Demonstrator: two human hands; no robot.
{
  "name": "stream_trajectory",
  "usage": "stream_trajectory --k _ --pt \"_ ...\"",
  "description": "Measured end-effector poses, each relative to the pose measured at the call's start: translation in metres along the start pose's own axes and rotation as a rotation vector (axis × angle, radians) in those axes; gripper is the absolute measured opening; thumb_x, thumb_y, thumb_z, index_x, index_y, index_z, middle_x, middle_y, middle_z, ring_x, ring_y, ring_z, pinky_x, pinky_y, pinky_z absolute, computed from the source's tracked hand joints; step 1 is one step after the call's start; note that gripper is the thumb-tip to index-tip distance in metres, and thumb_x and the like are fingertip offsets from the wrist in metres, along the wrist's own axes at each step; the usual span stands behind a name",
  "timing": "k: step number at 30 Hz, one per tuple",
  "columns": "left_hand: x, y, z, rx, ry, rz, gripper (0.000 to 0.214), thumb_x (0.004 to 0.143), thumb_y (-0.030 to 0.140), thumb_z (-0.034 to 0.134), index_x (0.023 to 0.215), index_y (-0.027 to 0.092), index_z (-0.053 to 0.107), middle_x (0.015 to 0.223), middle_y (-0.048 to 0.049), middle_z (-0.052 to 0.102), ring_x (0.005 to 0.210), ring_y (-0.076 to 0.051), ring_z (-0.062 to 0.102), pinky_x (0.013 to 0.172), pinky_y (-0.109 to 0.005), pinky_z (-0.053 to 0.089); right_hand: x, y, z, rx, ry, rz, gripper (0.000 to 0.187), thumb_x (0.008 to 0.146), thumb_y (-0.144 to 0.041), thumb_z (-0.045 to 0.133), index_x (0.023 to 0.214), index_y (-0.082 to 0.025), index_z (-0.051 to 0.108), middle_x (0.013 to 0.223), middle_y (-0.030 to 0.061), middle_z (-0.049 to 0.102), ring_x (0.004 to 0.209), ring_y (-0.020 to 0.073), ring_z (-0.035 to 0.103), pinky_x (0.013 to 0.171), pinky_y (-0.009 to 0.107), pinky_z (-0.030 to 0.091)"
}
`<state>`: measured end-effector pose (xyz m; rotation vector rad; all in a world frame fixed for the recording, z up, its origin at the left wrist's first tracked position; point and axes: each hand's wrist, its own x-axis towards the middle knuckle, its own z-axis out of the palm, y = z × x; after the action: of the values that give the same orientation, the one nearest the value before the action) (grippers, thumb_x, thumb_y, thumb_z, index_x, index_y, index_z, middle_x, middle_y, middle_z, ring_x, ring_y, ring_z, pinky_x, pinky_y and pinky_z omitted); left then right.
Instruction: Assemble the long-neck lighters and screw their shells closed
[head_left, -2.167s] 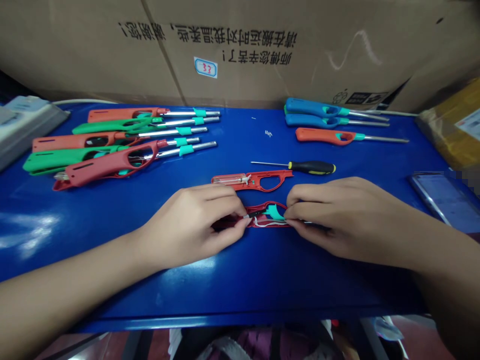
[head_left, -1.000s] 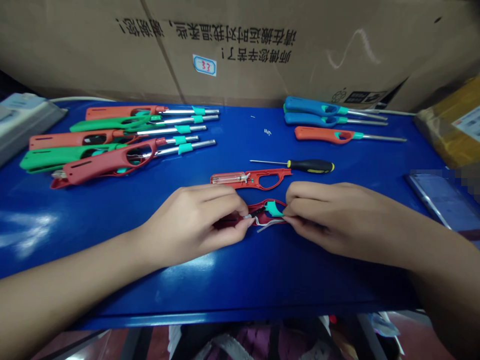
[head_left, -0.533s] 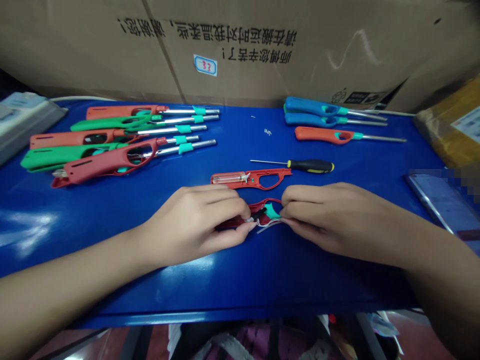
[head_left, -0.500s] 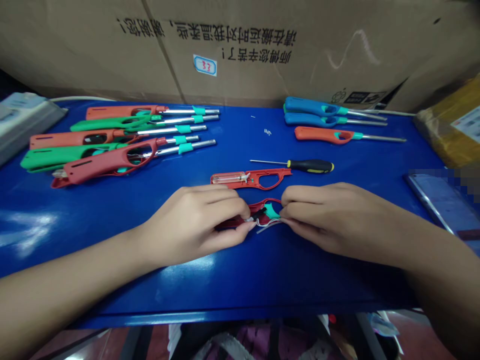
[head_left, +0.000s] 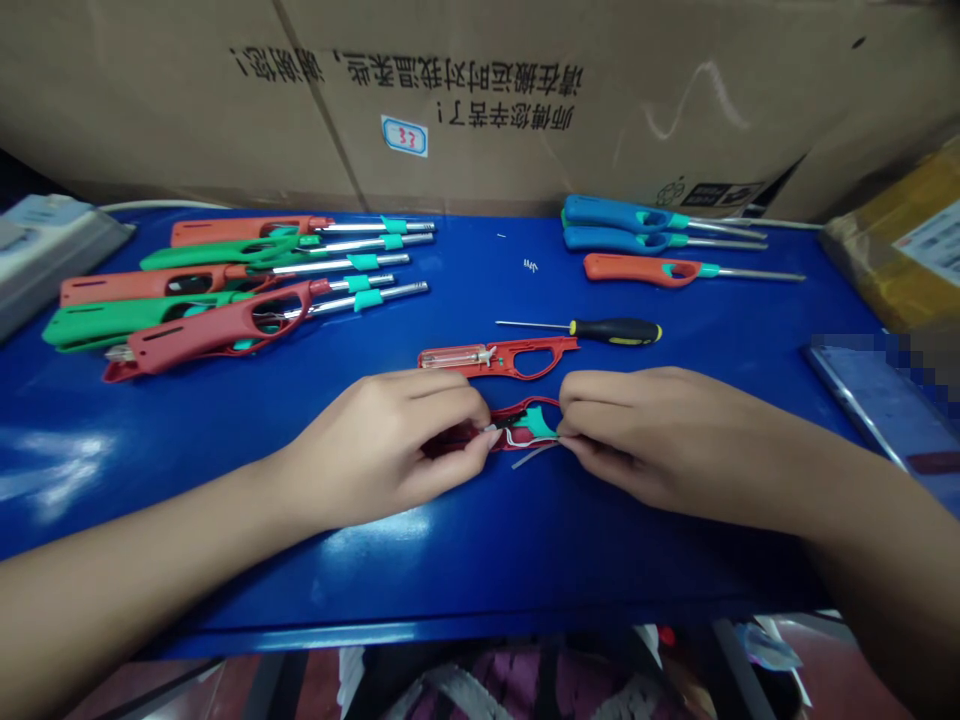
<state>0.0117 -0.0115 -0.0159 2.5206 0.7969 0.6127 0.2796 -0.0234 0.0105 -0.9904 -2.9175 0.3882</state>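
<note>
In the middle of the blue table lies an opened red lighter shell (head_left: 517, 440), holding a turquoise trigger (head_left: 535, 423), a small black igniter (head_left: 508, 421) and thin white wires. My left hand (head_left: 405, 435) covers the shell's rear, thumb and forefinger pinched on the igniter's pale end. At the front end, my right hand (head_left: 645, 435) is closed around the shell, hiding what else lies under its fingers. A thin clear tube (head_left: 531, 456) sticks out beside its thumb. Just beyond the hands rests the other red shell half (head_left: 499, 357), with a clear gas tank in it.
A black-and-yellow screwdriver (head_left: 615, 331) lies behind the shell half. Several red and green lighters (head_left: 225, 325) lie at left; blue and orange ones (head_left: 637, 268) at back right. A cardboard box (head_left: 480, 160) stands behind, a phone (head_left: 885, 410) at right, small springs (head_left: 530, 265) at centre back.
The black igniter has shifted slightly left and lies lower in the shell beside the trigger, my left fingers still on its end. My right hand keeps its hold. The whole view has shifted a little.
</note>
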Motion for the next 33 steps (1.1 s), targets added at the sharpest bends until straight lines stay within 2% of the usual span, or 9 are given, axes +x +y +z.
stream_trajectory --k 5,16,27,33 --pt "-0.0002 -0.0003 0.0005 -0.004 -0.021 -0.029 0.011 0.096 0.02 0.06 0.091 0.016 0.069 0.08 -0.0006 0.066 0.073 -0.012 0.06 0.066 -0.024 0.046 -0.0001 0.0021 -0.0018 0.041 0.0 -0.021 0.019 0.1 -0.018 0.05 0.082 -0.02 0.056 0.086 -0.0011 0.059 0.07 0.0125 0.053 0.061 0.029 0.033" --pt "-0.0008 -0.0017 -0.0017 0.069 -0.103 0.003 0.02 0.103 0.025 0.052 0.099 0.015 0.069 0.092 -0.0054 0.066 0.084 -0.017 0.063 0.075 -0.028 0.05 -0.0002 0.0035 -0.0022 0.094 0.039 -0.089 0.018 0.1 -0.015 0.051 0.084 -0.019 0.058 0.086 -0.0021 0.06 0.072 0.0113 0.054 0.065 0.027 0.036" --pt "0.0001 -0.0031 -0.0017 0.059 -0.063 0.047 0.016 0.102 0.022 0.056 0.102 0.014 0.069 0.092 -0.0049 0.068 0.085 -0.016 0.065 0.076 -0.026 0.052 -0.0016 0.0039 -0.0017 0.062 0.038 -0.092 0.019 0.101 -0.014 0.051 0.085 -0.018 0.062 0.09 -0.0007 0.062 0.074 0.0118 0.056 0.065 0.028 0.038" --pt "0.0008 -0.0054 -0.0013 0.076 0.001 0.072 0.011 0.101 0.019 0.058 0.103 0.014 0.068 0.094 -0.0022 0.07 0.088 -0.013 0.067 0.08 -0.022 0.051 -0.0017 0.0056 0.0007 0.054 0.033 -0.024 0.018 0.101 -0.019 0.051 0.097 -0.018 0.069 0.097 0.0014 0.065 0.078 0.0142 0.061 0.065 0.03 0.041"
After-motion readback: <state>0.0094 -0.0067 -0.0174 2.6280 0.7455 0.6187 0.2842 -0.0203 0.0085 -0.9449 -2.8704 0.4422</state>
